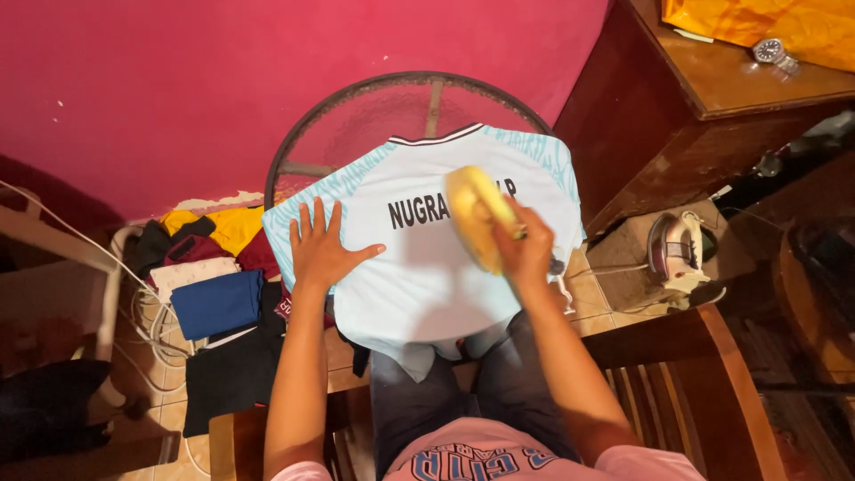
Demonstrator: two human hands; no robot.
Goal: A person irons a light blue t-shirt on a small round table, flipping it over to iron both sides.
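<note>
A pale blue sports shirt (pixel 419 276) with dark lettering lies spread over a round glass-topped table (pixel 356 116). My left hand (pixel 321 249) rests flat on the shirt's left side, fingers apart. My right hand (pixel 525 249) grips a yellow clothes iron (pixel 476 214) and holds it on the shirt over the lettering. The iron looks blurred. My legs in dark trousers are under the shirt's lower edge.
A pile of folded clothes (pixel 214 285) in yellow, white, blue and black lies at the left, with white cables beside it. A second iron (pixel 677 249) stands on the floor at the right. A dark wooden cabinet (pixel 704 98) carries a wristwatch (pixel 770 52). A wooden chair (pixel 704 374) is under me.
</note>
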